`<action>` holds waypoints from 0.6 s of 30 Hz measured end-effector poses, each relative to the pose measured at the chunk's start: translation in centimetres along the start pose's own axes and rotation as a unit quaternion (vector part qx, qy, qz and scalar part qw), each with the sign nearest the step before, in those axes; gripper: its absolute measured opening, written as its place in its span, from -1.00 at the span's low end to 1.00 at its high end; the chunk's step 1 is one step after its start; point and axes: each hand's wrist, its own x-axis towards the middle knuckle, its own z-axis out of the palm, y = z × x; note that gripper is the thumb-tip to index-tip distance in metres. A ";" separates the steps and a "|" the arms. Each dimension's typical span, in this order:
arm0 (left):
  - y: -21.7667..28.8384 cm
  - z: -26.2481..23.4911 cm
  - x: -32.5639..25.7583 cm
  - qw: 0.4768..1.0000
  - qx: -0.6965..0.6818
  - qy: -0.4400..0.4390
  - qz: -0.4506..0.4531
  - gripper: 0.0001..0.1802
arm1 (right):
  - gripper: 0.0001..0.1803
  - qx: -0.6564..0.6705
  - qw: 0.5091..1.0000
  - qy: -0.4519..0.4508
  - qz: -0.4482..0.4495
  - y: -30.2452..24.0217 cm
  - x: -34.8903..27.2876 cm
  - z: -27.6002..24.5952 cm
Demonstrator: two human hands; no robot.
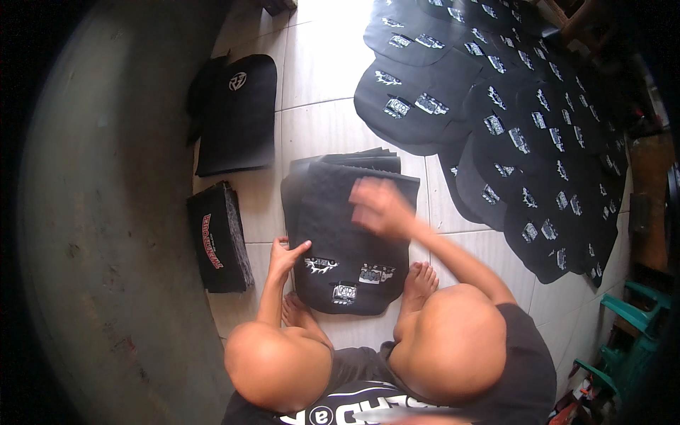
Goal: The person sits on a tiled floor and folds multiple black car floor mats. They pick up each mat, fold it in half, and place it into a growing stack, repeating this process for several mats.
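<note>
A stack of black cut sheets [340,219], rounded at the near end, lies on the floor between my bare feet. White printed designs show near its rounded end. Along the stack's left edge, my left hand [285,258] grips it, thumb on top and fingers at the side, partly hidden. My right hand [380,207] is over the far right part of the top sheet, smeared by motion. Whether its fingers touch the sheet is unclear. At the far end, several sheet edges stick out unevenly.
To the left lie a black piece with a round white emblem [236,120] and a thick black pile with red lettering [214,241], beside a grey wall [106,212]. Many overlapping printed black pieces [489,142] cover the floor at far right. Green plastic stools [637,319] stand at right.
</note>
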 end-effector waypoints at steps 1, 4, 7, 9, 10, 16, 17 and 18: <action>0.5 0.9 -0.2 0.999 0.026 -0.023 0.000 -0.33 | -0.45 -0.025 0.996 0.055 0.060 5.7 1.8 -1.4; -1.6 1.5 1.1 0.993 -0.030 -0.109 0.042 -0.52 | -0.28 -0.317 0.944 0.046 0.074 15.7 5.0 -6.6; -2.6 1.5 1.0 0.994 -0.060 -0.050 0.071 -0.67 | -0.25 -0.300 0.951 -0.016 0.079 18.6 4.7 -5.3; -2.2 2.3 0.7 0.994 -0.069 -0.035 0.081 -0.65 | -0.40 -0.308 0.948 0.008 0.084 19.7 4.4 -5.6; -1.9 2.2 0.8 0.993 -0.073 -0.038 0.081 -0.65 | -0.44 -0.315 0.946 0.026 0.074 19.5 4.6 -5.5; -1.4 -1.1 4.2 0.991 -0.129 -0.012 0.016 -0.67 | -0.55 -0.082 0.990 0.111 -0.008 6.4 5.1 -3.0; -0.4 -0.9 4.3 0.988 -0.153 -0.031 0.005 -0.65 | -0.52 -0.058 0.995 0.076 -0.034 2.9 2.5 -1.6; -0.3 -1.2 5.2 0.991 -0.123 -0.054 0.009 -0.65 | -0.48 -0.079 0.996 0.016 -0.036 -1.2 0.0 -0.5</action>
